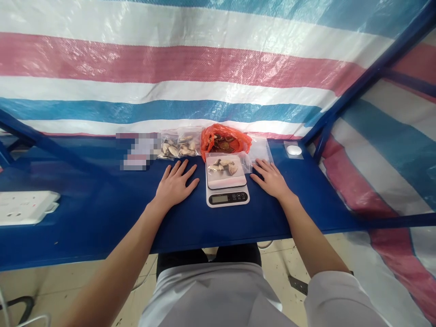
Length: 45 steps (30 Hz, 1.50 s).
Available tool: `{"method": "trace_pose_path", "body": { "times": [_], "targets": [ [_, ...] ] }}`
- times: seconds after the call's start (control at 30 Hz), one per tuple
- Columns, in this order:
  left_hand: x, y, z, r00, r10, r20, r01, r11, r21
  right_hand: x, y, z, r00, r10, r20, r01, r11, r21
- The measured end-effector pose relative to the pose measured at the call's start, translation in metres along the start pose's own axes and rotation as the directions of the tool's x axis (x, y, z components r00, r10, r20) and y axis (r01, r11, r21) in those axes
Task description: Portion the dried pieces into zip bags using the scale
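Note:
My left hand (175,185) lies flat on the blue table, fingers spread, left of a white digital kitchen scale (227,198). On the scale's plate rests a clear plastic bag (223,169) with several pale dried slices, perhaps mushrooms, in it. My right hand (270,179) is spread flat on the other side, its fingertips at the lower edge of clear plastic bags (260,149). Behind the scale an open orange-red plastic bag (225,141) holds brown dried pieces. Filled clear bags (179,144) of similar pale slices lie beyond my left hand.
A white power strip (29,207) sits at the table's left end. Toward the right back is a white oval object (294,150) on a small clear packet. Blue metal posts (340,104) and striped plastic sheeting (170,63) enclose the blue table (102,218).

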<state>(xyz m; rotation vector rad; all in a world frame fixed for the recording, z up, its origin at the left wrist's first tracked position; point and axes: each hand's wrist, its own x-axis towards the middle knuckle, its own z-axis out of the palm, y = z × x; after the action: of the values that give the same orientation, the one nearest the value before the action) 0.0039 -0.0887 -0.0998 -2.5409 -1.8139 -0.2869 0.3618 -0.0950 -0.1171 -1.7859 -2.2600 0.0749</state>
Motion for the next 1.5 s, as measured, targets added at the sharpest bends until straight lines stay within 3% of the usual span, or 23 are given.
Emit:
{"method": "trace_pose_path", "body": {
  "times": [0.9,1.03,1.2,1.33,1.5],
  "targets": [
    [0.001,0.000,-0.002,1.000,-0.003,-0.001,0.003,1.000,-0.015,0.001,0.000,0.000,0.999,-0.003,-0.038,0.004,1.000,0.022],
    [0.003,-0.001,-0.003,0.996,0.024,-0.091,-0.031,0.996,-0.081,0.000,-0.004,-0.005,0.991,0.016,-0.134,-0.009,0.998,0.054],
    [0.009,0.002,-0.008,0.967,0.049,-0.250,-0.106,0.970,-0.218,0.000,-0.014,-0.018,0.952,0.144,-0.270,-0.090,0.975,0.202],
    [0.021,0.010,-0.016,0.941,0.129,-0.312,-0.236,0.913,-0.333,0.004,-0.024,-0.021,0.936,0.233,-0.265,-0.085,0.877,0.473],
    [0.034,0.026,-0.023,0.911,0.276,-0.307,-0.391,0.817,-0.424,0.010,-0.036,-0.017,0.918,0.369,-0.145,-0.100,0.570,0.816]
  ]
}}
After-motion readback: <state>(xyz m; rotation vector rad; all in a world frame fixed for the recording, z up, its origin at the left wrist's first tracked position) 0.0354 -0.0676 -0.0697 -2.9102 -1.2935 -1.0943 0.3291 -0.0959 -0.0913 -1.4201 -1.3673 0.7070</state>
